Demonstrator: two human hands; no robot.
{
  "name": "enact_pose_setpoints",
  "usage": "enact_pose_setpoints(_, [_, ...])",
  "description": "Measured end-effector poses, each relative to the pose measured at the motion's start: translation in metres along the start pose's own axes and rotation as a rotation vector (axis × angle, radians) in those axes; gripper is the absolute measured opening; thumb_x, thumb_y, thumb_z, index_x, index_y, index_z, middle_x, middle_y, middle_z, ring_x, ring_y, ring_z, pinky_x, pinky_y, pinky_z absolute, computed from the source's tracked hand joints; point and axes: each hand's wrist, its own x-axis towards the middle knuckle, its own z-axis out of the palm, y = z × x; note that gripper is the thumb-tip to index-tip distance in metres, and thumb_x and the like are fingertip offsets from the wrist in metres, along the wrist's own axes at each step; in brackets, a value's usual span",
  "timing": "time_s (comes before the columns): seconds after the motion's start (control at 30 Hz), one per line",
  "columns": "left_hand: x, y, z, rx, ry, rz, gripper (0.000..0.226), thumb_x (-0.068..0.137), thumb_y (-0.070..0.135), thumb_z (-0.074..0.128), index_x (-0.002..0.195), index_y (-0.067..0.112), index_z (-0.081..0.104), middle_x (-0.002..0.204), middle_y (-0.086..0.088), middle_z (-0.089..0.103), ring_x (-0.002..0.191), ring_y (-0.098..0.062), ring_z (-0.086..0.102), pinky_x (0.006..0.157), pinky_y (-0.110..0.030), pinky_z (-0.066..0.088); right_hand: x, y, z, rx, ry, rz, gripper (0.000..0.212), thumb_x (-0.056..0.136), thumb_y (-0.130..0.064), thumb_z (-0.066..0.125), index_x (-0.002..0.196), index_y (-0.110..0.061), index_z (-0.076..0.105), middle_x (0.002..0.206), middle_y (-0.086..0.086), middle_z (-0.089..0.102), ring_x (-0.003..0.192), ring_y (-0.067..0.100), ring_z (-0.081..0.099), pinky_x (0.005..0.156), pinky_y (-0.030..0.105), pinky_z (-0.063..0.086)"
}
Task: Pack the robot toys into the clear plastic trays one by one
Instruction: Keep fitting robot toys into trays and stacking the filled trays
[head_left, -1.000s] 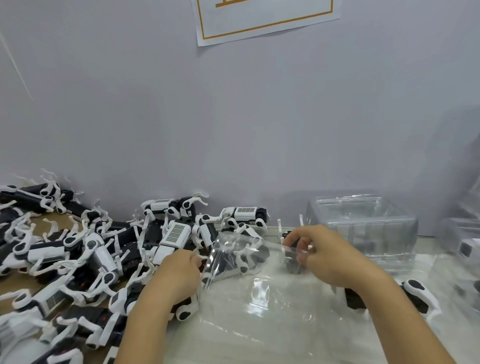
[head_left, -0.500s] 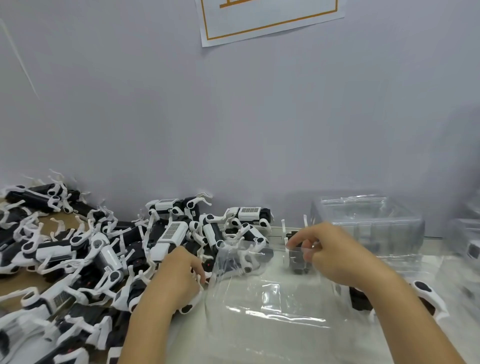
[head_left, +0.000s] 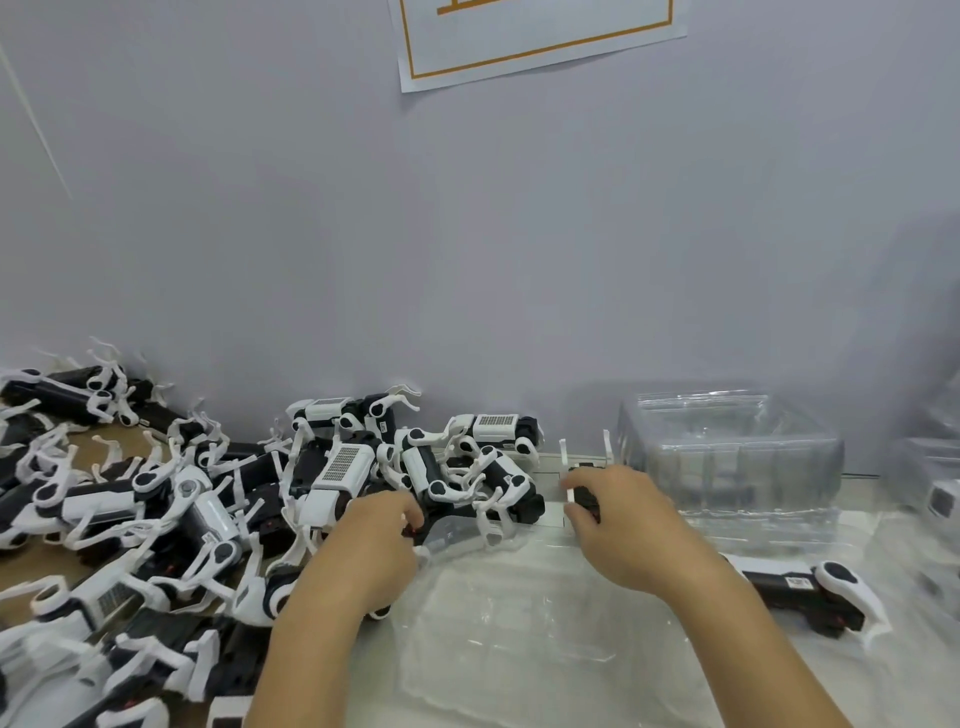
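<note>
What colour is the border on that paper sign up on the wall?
Orange, on a white paper sign; the head view shows it at the top.

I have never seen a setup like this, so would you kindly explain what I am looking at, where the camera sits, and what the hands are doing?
There is no machine here: a person works with bare hands, and the one camera sits on their head, looking forward and down. On the left of the table lies a heap of black-and-white robot toys. In front of the person lies a clear plastic tray, and a stack of clear trays stands by the wall at the right. One toy lies alone beside the right forearm. The left hand holds the tray's near-left edge. The right hand grips a small dark robot toy at the tray's far edge.
</note>
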Motion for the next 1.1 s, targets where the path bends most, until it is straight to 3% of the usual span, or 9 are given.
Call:
enact_pose_setpoints(0.07, [0.000, 0.010, 0.002, -0.039, 0.072, 0.050, 0.027, 0.098, 0.015, 0.050, 0.122, 0.025, 0.060, 0.121, 0.001, 0.054, 0.090, -0.012, 0.055, 0.080, -0.025, 0.043, -0.001, -0.004, 0.006, -0.052, -0.006, 0.006, 0.040, 0.102, -0.039, 0.042, 0.141, -0.034, 0.047, 0.135, -0.001, 0.053, 0.129, 0.025, 0.045, 0.106, 0.042, 0.038])
enact_pose_setpoints(0.13, [0.001, 0.020, 0.008, -0.058, 0.099, 0.133, 0.030, 0.098, 0.021, 0.055, 0.128, 0.028, 0.057, 0.123, 0.004, 0.051, 0.104, -0.012, 0.052, 0.093, -0.028, 0.043, -0.002, -0.008, 0.012, -0.098, -0.031, 0.006, 0.043, 0.103, -0.045, 0.036, 0.145, -0.036, 0.041, 0.138, 0.000, 0.049, 0.129, 0.029, 0.042, 0.106, 0.044, 0.036])
enact_pose_setpoints(0.23, [0.001, 0.026, 0.023, -0.087, -0.014, 0.259, 0.045, 0.098, 0.022, 0.057, 0.142, 0.030, 0.047, 0.141, 0.012, 0.044, 0.112, 0.003, 0.046, 0.103, -0.020, 0.034, -0.004, -0.014, 0.018, -0.175, -0.069, 0.024, 0.044, 0.103, -0.053, 0.027, 0.142, -0.038, 0.040, 0.140, 0.002, 0.045, 0.129, 0.033, 0.040, 0.106, 0.047, 0.031])
enact_pose_setpoints(0.37, [0.000, 0.025, 0.034, -0.042, -0.163, 0.239, 0.046, 0.096, 0.024, 0.059, 0.139, 0.031, 0.046, 0.142, 0.010, 0.044, 0.133, -0.009, 0.041, 0.112, -0.039, 0.036, -0.003, -0.018, 0.022, -0.261, -0.142, 0.072, 0.049, 0.102, -0.055, 0.014, 0.139, -0.039, 0.041, 0.140, 0.005, 0.044, 0.133, 0.036, 0.037, 0.107, 0.049, 0.025])
enact_pose_setpoints(0.5, [0.001, 0.024, 0.031, -0.009, -0.142, 0.229, 0.028, 0.093, 0.028, 0.062, 0.120, 0.031, 0.054, 0.110, 0.011, 0.046, 0.104, -0.011, 0.045, 0.099, -0.035, 0.043, -0.002, -0.018, 0.026, -0.315, -0.153, 0.088, 0.057, 0.102, -0.056, 0.010, 0.140, -0.028, 0.042, 0.145, 0.000, 0.043, 0.134, 0.033, 0.038, 0.107, 0.047, 0.026])
enact_pose_setpoints(0.63, [0.001, 0.023, 0.032, -0.016, -0.140, 0.242, 0.028, 0.093, 0.028, 0.061, 0.120, 0.031, 0.054, 0.106, 0.013, 0.042, 0.102, -0.010, 0.043, 0.097, -0.034, 0.042, 0.001, -0.018, 0.027, -0.312, -0.139, 0.100, 0.057, 0.102, -0.056, 0.015, 0.138, -0.023, 0.044, 0.146, 0.000, 0.042, 0.132, 0.028, 0.042, 0.107, 0.047, 0.027])
enact_pose_setpoints(0.8, [0.001, 0.023, 0.032, -0.022, -0.141, 0.236, 0.027, 0.094, 0.029, 0.060, 0.120, 0.032, 0.054, 0.106, 0.014, 0.043, 0.104, -0.011, 0.046, 0.098, -0.035, 0.042, 0.007, -0.013, 0.017, 0.029, -0.018, 0.106, 0.027, 0.101, -0.047, 0.038, 0.097, -0.023, 0.050, 0.122, 0.000, 0.049, 0.118, 0.025, 0.050, 0.102, 0.045, 0.038])
enact_pose_setpoints(0.97, [0.001, 0.023, 0.032, -0.017, -0.158, 0.216, 0.028, 0.096, 0.031, 0.059, 0.122, 0.034, 0.052, 0.109, 0.012, 0.042, 0.109, -0.013, 0.047, 0.101, -0.037, 0.042, 0.010, -0.009, 0.008, 0.437, 0.245, 0.091, 0.054, 0.090, -0.039, 0.068, 0.137, -0.015, 0.057, 0.137, 0.001, 0.056, 0.129, 0.018, 0.051, 0.109, 0.038, 0.041])
enact_pose_setpoints(1.1, [0.001, 0.024, 0.032, -0.014, -0.160, 0.208, 0.028, 0.096, 0.032, 0.060, 0.123, 0.034, 0.052, 0.111, 0.011, 0.043, 0.111, -0.013, 0.048, 0.097, -0.032, 0.043, 0.009, -0.011, 0.006, 0.670, 0.437, 0.073, 0.042, 0.086, -0.020, 0.076, 0.127, -0.018, 0.067, 0.117, -0.002, 0.069, 0.105, 0.015, 0.067, 0.093, 0.043, 0.055])
